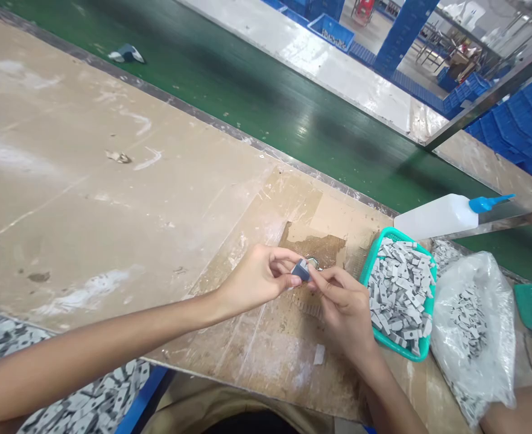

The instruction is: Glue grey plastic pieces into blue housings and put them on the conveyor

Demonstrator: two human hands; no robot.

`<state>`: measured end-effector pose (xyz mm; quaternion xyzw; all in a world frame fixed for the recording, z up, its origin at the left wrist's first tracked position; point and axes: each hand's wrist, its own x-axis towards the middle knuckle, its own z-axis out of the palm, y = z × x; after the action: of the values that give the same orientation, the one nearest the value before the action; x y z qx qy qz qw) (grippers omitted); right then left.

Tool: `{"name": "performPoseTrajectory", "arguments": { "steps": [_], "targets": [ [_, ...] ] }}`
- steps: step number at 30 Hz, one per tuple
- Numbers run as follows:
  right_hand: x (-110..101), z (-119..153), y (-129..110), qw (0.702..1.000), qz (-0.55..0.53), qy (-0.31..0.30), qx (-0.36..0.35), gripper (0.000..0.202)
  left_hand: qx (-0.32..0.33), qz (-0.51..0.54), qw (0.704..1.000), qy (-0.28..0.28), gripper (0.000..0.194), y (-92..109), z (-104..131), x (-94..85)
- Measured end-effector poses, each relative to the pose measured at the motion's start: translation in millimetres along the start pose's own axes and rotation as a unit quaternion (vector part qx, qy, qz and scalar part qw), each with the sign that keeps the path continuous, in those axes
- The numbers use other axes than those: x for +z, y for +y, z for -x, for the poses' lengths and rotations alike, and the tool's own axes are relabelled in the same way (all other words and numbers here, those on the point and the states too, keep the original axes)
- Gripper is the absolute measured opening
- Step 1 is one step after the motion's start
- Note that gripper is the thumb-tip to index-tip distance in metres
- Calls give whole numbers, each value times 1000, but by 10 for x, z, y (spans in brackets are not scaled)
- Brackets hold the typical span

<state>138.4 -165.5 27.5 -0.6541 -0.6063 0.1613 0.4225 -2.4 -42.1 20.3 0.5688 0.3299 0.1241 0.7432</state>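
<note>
Above the brown work board, my left hand [263, 274] is closed, pinching a small dark blue-grey plastic part [300, 270] between thumb and fingers. My right hand [345, 301] meets it from the right, its thumb and fingertips pressed together against the part's edge. A light grey bit shows at the top of the part; whatever the right fingertips pinch is hidden. Just behind the hands, a small shiny round thing [312, 263] lies on a stained piece of cardboard [293, 238]. A teal basket [365, 265] full of small light grey plastic pieces [402, 289] stands to the right of my right hand.
A white bottle with a blue nozzle [438, 216] lies behind the basket. Right of it sits a clear bag [496, 307] of grey pieces. A green belt [248, 108] runs beyond the table, carrying a dark-and-white part [128, 54]. Many pieces fill a blue-edged bin [142, 392] at lower left.
</note>
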Motion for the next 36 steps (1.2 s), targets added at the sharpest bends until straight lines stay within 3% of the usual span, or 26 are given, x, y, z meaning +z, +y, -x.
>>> {"name": "performPoseTrajectory", "arguments": {
  "steps": [4, 7, 10, 14, 16, 18, 21, 23, 26, 29, 31, 33, 36],
  "targets": [
    [-189, -46, -7, 998, -7, -49, 38, 39, 11, 94, 994, -60, 49, 75, 16, -63],
    [-397, -31, 1, 998, 19, 20, 61, 38, -24, 198, 976, -89, 35, 133, -5, -141],
    [-559, 3, 51, 988, 47, 115, 87, 35, -73, 250, 962, -76, 29, 162, -44, -237],
    [-756, 15, 182, 966, 120, 193, 119, 31, -104, 259, 959, -51, 25, 170, -69, -294],
    [-901, 24, 260, 953, 166, 204, 147, 32, -99, 233, 967, -26, 22, 182, -83, -290],
    [-1066, 54, 323, 948, 189, 169, 193, 32, -83, 170, 982, 4, 24, 225, -132, -294],
    [-1259, 120, 358, 945, 183, 42, 267, 29, -44, -12, 998, 49, 36, 387, -332, -358],
    [-1311, 156, 343, 939, 175, -37, 295, 25, 3, -160, 981, 106, 37, 552, -561, -441],
    [-1295, 180, 311, 928, 172, -126, 307, 24, 39, -304, 929, 209, 24, 803, -996, -628],
    [-1238, 181, 312, 927, 146, -189, 289, 27, 75, -354, 887, 288, 16, 978, -1447, -860],
    [-1199, 173, 329, 927, 139, -205, 282, 24, 107, -366, 868, 319, 34, 1053, -1713, -989],
    [-1166, 160, 342, 925, 139, -211, 285, 18, 105, -354, 861, 351, 46, 1110, -1928, -1065],
    [-1146, 135, 336, 928, 120, -216, 280, 10, 95, -368, 842, 384, 35, 1176, -2148, -1084]
  ]
}}
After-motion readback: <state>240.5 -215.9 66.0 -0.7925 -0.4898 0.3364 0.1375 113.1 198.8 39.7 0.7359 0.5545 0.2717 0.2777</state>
